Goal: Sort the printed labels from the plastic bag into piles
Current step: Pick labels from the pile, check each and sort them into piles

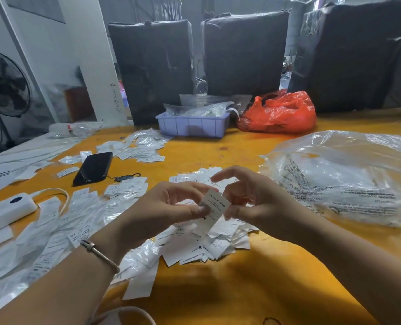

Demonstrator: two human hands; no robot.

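Head view, single frame, catalogued in order of prominence: at frame centre, a small stack of printed labels point(214, 208), top face reading "MADE IN CHINA", was held above the table between both hands; left hand point(164, 207) pinched the stack's left edge with thumb on top and fingers curled behind; right hand point(248, 198) gripped the right edge low with thumb and curled fingers, its forefinger lifted free and bent. Directly beneath lay a loose heap of labels point(208, 242) on the orange table point(241, 282); further spreads of labels point(54, 233) occupied the lower left, and a smaller scatter point(143, 148) sat at upper centre-left. Clear plastic bag point(345, 179), printed with warning text, lay at the right of the frame, well apart from the hands. Also present: black phone point(93, 167), white power bank point(4, 212), lilac tray point(192, 124), red bag point(279, 113). Risk, as judged: the stack was thin and slick-looking, so a loose pinch could fan or drop pieces into the unsorted heap below; piles lay close together, so a misread size could land a label in the wrong one
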